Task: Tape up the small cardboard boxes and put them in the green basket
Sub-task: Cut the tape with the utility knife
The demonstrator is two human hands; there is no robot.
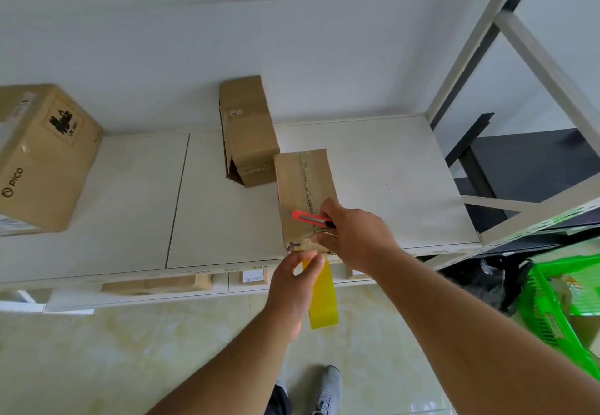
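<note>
A small box (303, 194) lay flat on the white shelf (373, 168), with its near end at the front edge. The right hand (354, 236) rested on that near end. Its fingers were curled around an orange knife (311, 218), and the tip of the knife pointed left across the top of the box. The left hand (292, 288) was just under the front edge of the shelf. Its thumb and fingers pinched the top of a strip of yellow tape (321, 298) right where the tape met the end of the box. The rest of the tape hung straight down in front of the shelf.

A second box (248, 132) lay behind the first one, touching its far left corner (one end of it gaped open). A big box (42, 158) with "PICO" on its side sat far off on the left of the shelf.

The green basket (558, 304) stood on the floor to the right, well apart from the boxes. Something brown lay in it, but I could not tell what it was. A black bag (487, 281) sat beside the basket. More boxes (156, 285) lay on a lower shelf. A grey shoe (328, 388) showed on the pale floor (130, 349) below the arms.
</note>
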